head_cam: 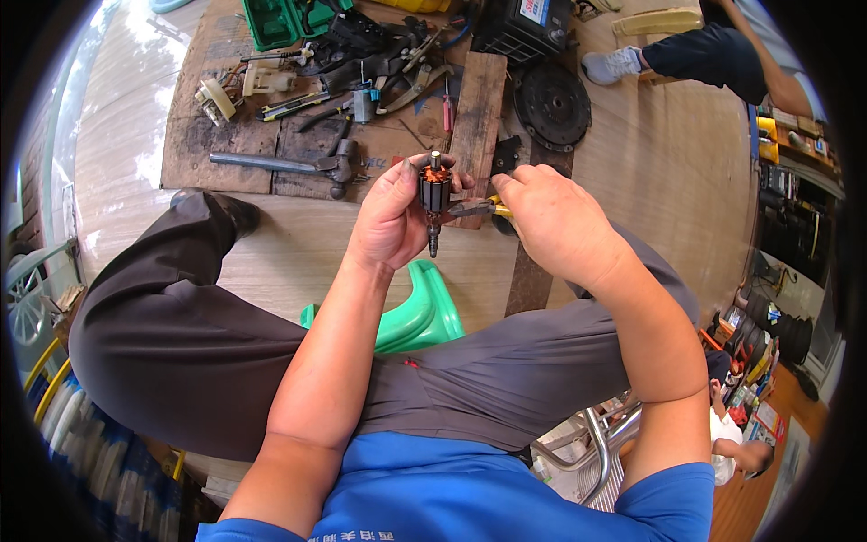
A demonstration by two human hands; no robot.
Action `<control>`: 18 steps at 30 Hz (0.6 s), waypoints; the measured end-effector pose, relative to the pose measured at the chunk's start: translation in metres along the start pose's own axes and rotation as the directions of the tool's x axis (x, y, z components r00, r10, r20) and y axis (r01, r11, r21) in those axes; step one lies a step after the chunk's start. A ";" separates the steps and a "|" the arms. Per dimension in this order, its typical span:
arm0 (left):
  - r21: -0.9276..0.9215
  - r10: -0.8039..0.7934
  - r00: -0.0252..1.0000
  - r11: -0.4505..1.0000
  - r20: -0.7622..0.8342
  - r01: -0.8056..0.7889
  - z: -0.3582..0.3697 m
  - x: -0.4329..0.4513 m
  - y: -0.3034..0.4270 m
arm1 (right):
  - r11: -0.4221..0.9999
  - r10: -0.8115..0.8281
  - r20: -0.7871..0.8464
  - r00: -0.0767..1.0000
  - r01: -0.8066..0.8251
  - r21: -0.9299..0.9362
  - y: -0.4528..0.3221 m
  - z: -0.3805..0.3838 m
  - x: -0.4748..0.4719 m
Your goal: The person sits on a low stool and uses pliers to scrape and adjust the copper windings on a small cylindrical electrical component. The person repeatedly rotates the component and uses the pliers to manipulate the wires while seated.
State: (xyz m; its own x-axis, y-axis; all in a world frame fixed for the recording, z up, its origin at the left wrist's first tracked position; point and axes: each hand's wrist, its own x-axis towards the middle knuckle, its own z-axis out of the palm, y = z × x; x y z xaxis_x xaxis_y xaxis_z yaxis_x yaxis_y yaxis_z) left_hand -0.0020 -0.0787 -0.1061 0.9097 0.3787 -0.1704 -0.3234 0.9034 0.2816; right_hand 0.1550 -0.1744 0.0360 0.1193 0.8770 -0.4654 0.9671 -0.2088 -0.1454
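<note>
In my left hand (393, 217) is a small motor armature (435, 186), upright in the picture, with copper windings, a dark slotted core and a metal shaft at either end. My right hand (559, 223) grips yellow-handled pliers (474, 207); their dark jaws point left and meet or overlap the lower part of the armature, though exact contact cannot be told. Beyond my hands, a hammer (271, 161) lies on flattened cardboard (203, 129). A red-handled screwdriver (448, 112), a small motor (364, 106) and a utility knife (292, 107) lie near it.
A wooden plank (478, 108) lies beside a round clutch pressure plate (553, 105) and a black car battery (521, 30). A green case (271, 24) is at the top. Below my left hand is a green plastic stool (423, 318). Another person's leg (704, 61) is at upper right; another person (731, 450) is at lower right.
</note>
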 end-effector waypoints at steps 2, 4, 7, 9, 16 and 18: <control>-0.011 -0.011 1.000 1.000 -0.006 0.011 0.001 0.000 0.000 | 1.000 -0.011 0.001 1.000 0.011 -0.014 0.000 0.003 0.000; -0.023 -0.020 1.000 1.000 -0.003 0.020 0.002 0.001 -0.001 | 1.000 -0.006 0.015 1.000 0.006 -0.025 -0.001 0.005 -0.001; 0.004 -0.017 1.000 1.000 -0.023 0.017 0.002 0.002 -0.002 | 1.000 0.010 0.043 0.999 -0.009 -0.028 -0.003 0.004 -0.001; 0.024 -0.010 1.000 1.000 -0.027 0.010 0.001 0.002 -0.003 | 1.000 0.014 0.045 0.999 -0.013 -0.019 -0.004 0.005 -0.001; 0.003 -0.031 0.998 1.000 -0.056 0.031 0.007 0.001 -0.003 | 0.997 0.039 0.031 0.999 -0.037 -0.066 -0.006 0.006 -0.003; 0.013 -0.018 0.998 1.000 -0.061 0.019 0.006 0.002 -0.003 | 0.996 0.042 0.049 0.998 -0.037 -0.083 -0.007 0.004 -0.003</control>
State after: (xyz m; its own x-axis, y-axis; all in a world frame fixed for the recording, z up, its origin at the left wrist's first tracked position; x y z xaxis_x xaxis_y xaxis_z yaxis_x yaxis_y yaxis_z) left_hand 0.0021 -0.0819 -0.1017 0.8978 0.3737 -0.2332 -0.3025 0.9079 0.2902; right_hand 0.1470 -0.1772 0.0353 0.1482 0.8452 -0.5135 0.9773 -0.2045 -0.0545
